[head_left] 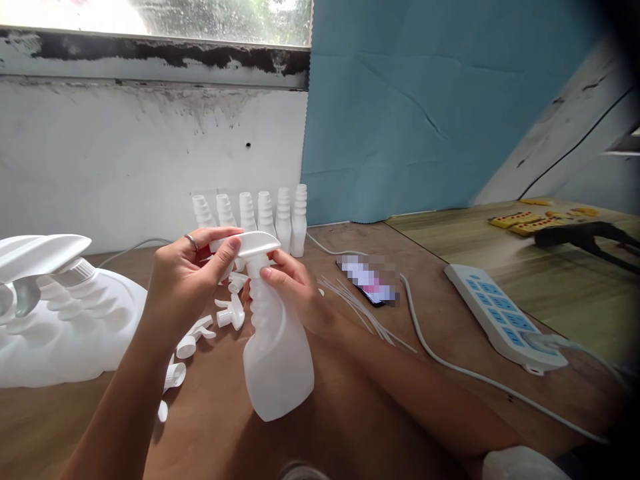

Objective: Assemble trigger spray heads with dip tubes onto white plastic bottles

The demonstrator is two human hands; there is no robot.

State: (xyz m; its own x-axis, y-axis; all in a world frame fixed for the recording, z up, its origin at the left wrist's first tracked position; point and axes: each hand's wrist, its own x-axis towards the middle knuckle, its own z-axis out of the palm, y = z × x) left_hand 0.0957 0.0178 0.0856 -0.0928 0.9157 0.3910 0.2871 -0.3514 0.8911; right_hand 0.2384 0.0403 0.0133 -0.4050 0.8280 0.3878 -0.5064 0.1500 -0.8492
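My left hand point(187, 273), with a ring on one finger, pinches a white spray trigger head point(256, 244) that sits on the neck of a white plastic spray bottle point(276, 347). My right hand point(290, 287) grips that bottle around its ribbed neck and holds it tilted above the brown table point(440, 313). Loose white trigger heads point(200, 333) lie on the table just left of the bottle.
A row of several white bottles point(265, 217) stands against the wall behind my hands. Large white bottles point(55, 307) lie at the left. Thin white tubes point(365, 310), a phone point(367, 280), a white cable point(450, 363) and a power strip point(505, 317) lie to the right.
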